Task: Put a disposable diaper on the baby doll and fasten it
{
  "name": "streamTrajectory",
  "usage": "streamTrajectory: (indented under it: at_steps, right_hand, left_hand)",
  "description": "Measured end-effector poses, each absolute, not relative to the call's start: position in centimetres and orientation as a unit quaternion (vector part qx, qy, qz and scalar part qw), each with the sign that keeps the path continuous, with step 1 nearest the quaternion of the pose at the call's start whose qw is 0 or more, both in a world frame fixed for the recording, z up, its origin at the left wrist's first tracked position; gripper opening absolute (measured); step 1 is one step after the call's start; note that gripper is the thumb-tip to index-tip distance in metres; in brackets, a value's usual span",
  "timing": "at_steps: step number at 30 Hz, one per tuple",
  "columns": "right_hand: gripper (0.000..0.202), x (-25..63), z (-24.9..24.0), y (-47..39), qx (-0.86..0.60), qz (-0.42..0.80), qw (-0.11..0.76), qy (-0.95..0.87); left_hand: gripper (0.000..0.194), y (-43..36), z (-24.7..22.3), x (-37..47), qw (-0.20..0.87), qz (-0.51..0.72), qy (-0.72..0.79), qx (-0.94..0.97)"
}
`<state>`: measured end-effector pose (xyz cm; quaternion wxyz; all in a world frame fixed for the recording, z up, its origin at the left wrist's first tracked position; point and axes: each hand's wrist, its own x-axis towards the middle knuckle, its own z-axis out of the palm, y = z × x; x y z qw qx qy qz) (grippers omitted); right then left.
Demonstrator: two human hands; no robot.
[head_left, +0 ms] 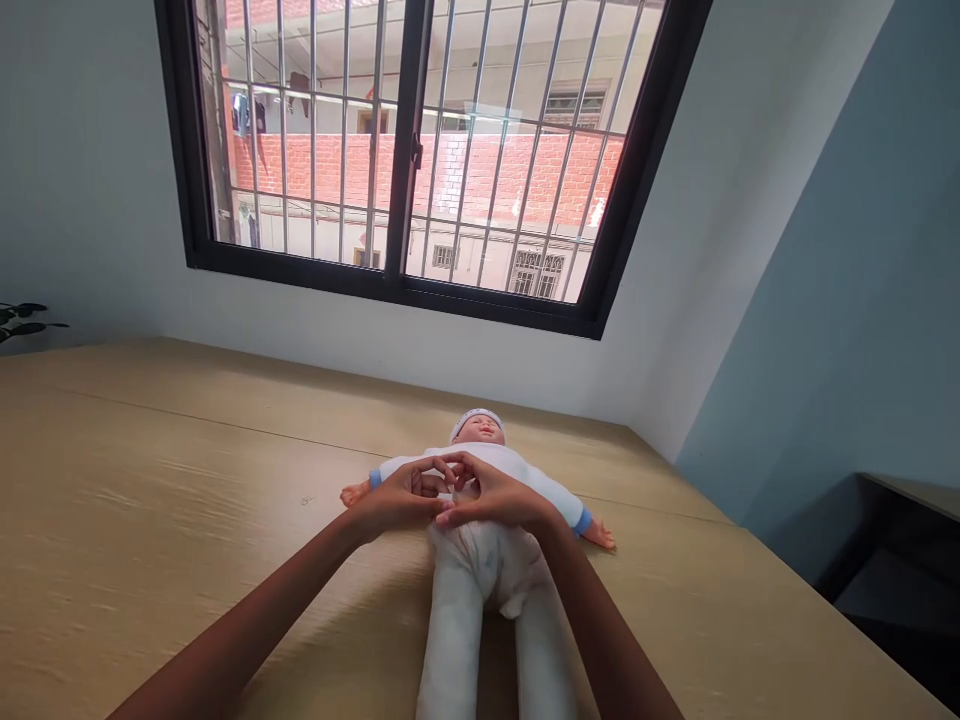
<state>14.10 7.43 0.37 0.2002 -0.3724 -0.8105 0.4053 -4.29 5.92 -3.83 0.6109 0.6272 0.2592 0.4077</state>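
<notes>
A baby doll (487,580) lies on its back on the wooden table (187,480), head toward the window and arms spread. It wears a white cap, a white top with blue cuffs and white trousers. Over its waist, my left hand (409,493) and my right hand (484,492) meet, with curled fingers and thumb tips close together. Both hands are closed at the white cloth by the waistband; what lies between the fingertips is too small to make out. The doll's feet are out of view.
Behind the table is a wall with a black-framed, barred window (397,285). Leaves of a plant (26,322) show at the left edge. A dark piece of furniture (900,540) stands beyond the table's right edge.
</notes>
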Motion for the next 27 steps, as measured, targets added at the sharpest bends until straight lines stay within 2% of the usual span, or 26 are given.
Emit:
streamTrajectory:
  at_steps: [2, 5, 12, 17, 23, 27]
  right_hand:
    - [0.077, 14.8, 0.3, 7.9, -0.328, 0.496, 0.245, -0.765]
    - [0.066, 15.0, -0.4, 8.6, -0.290, 0.549, 0.300, -0.725]
    - [0.048, 14.6, -1.5, 9.3, -0.305, 0.566, 0.323, -0.695]
    - [0.052, 14.6, -1.7, 9.3, -0.298, 0.587, 0.322, -0.681]
    - [0.054, 14.5, -1.5, 9.3, -0.296, 0.589, 0.325, -0.678]
    - [0.050, 15.9, 0.5, 9.2, -0.293, 0.544, 0.359, -0.699]
  left_hand:
    - [0.031, 5.8, -3.9, -3.9, 0.606, 0.408, 0.265, 0.630]
    - [0.030, 5.5, -4.0, -3.5, 0.598, 0.415, 0.275, 0.628]
    - [0.031, 4.8, -4.1, -2.4, 0.576, 0.462, 0.302, 0.603]
    - [0.025, 4.5, -3.6, -1.8, 0.557, 0.449, 0.295, 0.633]
    - [0.035, 4.9, -4.1, -2.1, 0.550, 0.438, 0.300, 0.644]
    - [0.042, 5.1, -4.5, -2.3, 0.507, 0.418, 0.327, 0.680]
